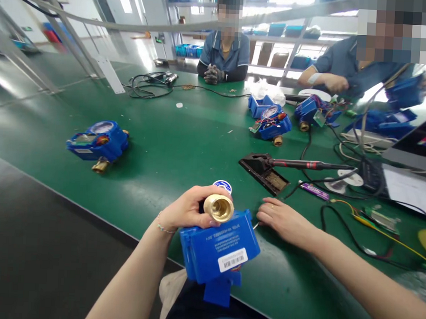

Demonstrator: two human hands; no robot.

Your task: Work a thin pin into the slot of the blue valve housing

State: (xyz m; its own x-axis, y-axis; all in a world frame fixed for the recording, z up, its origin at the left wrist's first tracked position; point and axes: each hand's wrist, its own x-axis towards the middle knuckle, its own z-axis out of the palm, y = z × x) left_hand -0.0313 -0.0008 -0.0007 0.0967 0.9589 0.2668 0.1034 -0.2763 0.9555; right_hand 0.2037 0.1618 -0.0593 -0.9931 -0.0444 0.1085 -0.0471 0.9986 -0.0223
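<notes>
Blue plastic housing, brass throat: one water meter (219, 248) was in hand, held at the near edge of the green worktop (185, 144), partly over it and partly over the lap. Its back faced up, showing a barcode label (232, 259), and the brass fitting (218, 207) pointed at the camera.

- Left hand (189, 210): grip closed around the meter's neck just behind the brass fitting, thumb along the rim.
- Right hand (284, 220): open and empty, palm down on the worktop just right of the meter, fingertips beside a thin pale wire end I could not identify.
- Close by: a round blue-and-white disc (222, 184) behind the left hand; a soldering iron (305, 164) resting in its black stand (264, 174), well within reach of the right hand.
- Further off: a closed meter (97, 141) lying to the left; an opened one with wires showing (272, 122) across the worktop. A person opposite sat with clasped hands (213, 75).

Judgement on handling: a one-handed hold at the neck left the heavy housing hanging low, so it could twist. Bringing the free hand under the housing, or resting the body on the worktop, looked steadier. Keeping the right wrist clear of the iron's tip seemed wise.
</notes>
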